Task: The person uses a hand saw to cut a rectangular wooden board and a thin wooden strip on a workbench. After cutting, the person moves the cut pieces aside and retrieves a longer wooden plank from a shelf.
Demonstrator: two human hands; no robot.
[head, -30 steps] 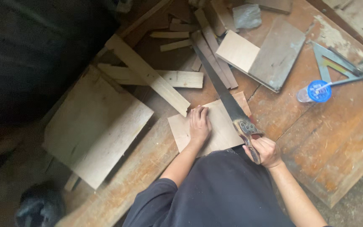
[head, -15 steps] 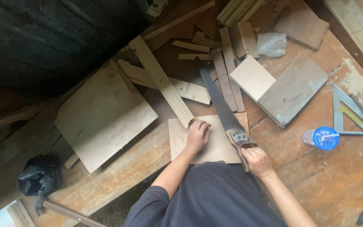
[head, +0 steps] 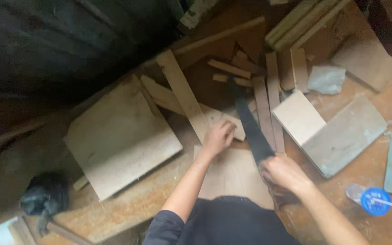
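Sawing a thin plywood sheet on a cluttered wooden tabletop [head: 159, 199].

Head view: the right hand [head: 284, 174] was clenched on the handle of a handsaw [head: 250, 127], its dark blade running toward 11 o'clock along the plywood sheet's [head: 232, 177] right edge. The left hand [head: 218, 136] pressed down, fingers curled, on the sheet's far edge. A large board [head: 119, 136] lay at 9 o'clock; a blue lid [head: 375, 201] at 4 o'clock.
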